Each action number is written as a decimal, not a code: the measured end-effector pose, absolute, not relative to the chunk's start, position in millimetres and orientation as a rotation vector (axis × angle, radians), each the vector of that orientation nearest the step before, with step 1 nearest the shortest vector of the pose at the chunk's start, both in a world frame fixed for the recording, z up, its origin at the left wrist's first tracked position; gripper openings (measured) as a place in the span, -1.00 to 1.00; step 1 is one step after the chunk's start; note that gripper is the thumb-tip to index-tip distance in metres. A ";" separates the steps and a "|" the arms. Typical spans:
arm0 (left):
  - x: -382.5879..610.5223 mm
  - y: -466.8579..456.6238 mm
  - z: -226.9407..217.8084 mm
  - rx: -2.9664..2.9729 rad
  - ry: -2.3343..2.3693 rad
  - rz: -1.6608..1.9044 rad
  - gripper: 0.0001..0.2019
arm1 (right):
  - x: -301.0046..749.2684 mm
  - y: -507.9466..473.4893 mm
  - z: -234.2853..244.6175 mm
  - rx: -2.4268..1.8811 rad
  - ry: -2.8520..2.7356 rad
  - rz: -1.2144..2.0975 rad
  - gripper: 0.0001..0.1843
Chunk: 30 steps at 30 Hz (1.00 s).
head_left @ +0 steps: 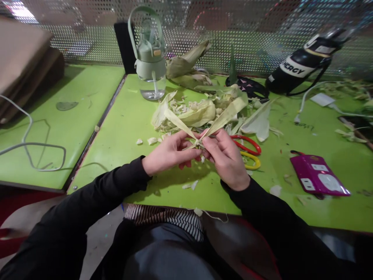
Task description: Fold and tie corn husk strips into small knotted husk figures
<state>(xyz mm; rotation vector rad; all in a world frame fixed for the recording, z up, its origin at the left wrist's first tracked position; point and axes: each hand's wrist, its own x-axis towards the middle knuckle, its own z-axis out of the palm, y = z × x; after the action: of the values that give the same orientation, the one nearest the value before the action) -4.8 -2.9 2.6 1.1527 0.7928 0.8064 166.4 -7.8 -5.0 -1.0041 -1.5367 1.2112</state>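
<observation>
My left hand [175,151] and my right hand [225,157] meet over the front middle of the green table, fingers closed on a pale corn husk piece [199,142]. It looks knotted where my fingertips pinch it. Two long strips fan up and outward from that spot, one to each side. Just behind my hands lies a heap of loose corn husks [201,111]. Scissors with red and yellow handles [252,161] rest beside my right hand, their blades hidden. Small husk scraps [152,140] lie around my left hand.
A green-lidded water bottle [151,72] stands at the back, near a perforated metal screen [96,42]. At the back right, a black bottle [300,70] leans. A purple packet-like object [319,175] lies on the right. Cables [30,116] cross the left table, with brown bags [26,62] behind.
</observation>
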 end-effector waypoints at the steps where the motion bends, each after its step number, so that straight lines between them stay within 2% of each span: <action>1: -4.5 -3.2 1.6 1.160 0.792 0.805 -0.66 | 166.8 -7.9 -5.2 -1.014 -1.559 1.192 -0.87; 9: -3.0 -3.5 -2.2 1.175 0.788 0.823 -0.86 | 167.1 -8.9 -1.4 -1.021 -1.604 1.265 -0.76; 15: -0.6 -6.0 1.5 1.147 0.843 0.846 -0.76 | 168.8 -12.6 0.2 -1.103 -1.577 1.226 -0.74; 18: -0.6 -4.9 1.0 1.104 0.841 0.846 -0.79 | 171.1 -12.2 -0.2 -1.149 -1.662 1.118 -0.74; 20: -1.2 -2.1 -1.0 1.009 0.833 0.880 -0.85 | 172.5 -10.8 0.4 -1.160 -1.774 0.937 -0.72; 24: -2.5 3.3 -2.9 0.761 0.775 1.050 -0.92 | 173.3 -9.0 2.0 -1.120 -1.911 0.140 -0.78; 25: -2.5 3.6 -2.6 0.729 0.754 1.072 -0.90 | 172.6 -9.0 1.5 -1.099 -1.941 0.036 -0.82; 26: -2.3 3.3 -2.3 0.711 0.739 1.083 -0.87 | 171.4 -9.2 0.2 -1.090 -2.000 0.040 -0.79; 30: 0.9 -0.9 -2.7 0.722 0.730 1.082 -0.87 | 162.5 -9.7 -9.1 -1.079 -2.111 0.568 -0.59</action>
<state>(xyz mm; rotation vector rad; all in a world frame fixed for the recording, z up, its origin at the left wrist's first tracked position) 0.9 -0.9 -2.7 0.7215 0.7297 1.0819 162.5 -9.7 -9.1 -1.0787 -2.1108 0.5683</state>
